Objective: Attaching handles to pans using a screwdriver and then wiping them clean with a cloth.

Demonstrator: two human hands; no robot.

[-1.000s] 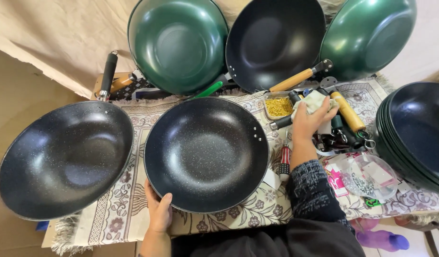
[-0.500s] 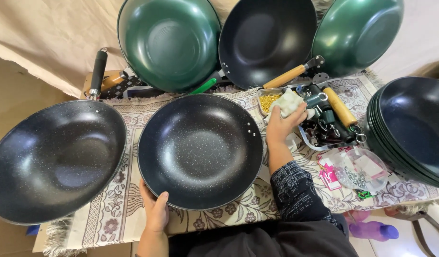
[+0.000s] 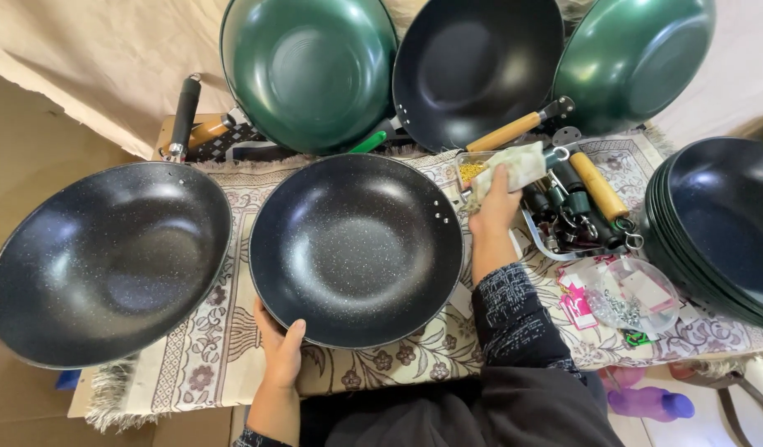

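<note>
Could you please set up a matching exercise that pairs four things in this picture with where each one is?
Things:
1. cloth
2. middle black pan
3. stack of dark pans
4. clear lid

Places:
A. far right of the table
B. gripped at its near rim by the left hand
C. held in the right hand
D. on the mat beside the pink cards

Pairs: 1-C, 2-B, 3-A, 4-D
</note>
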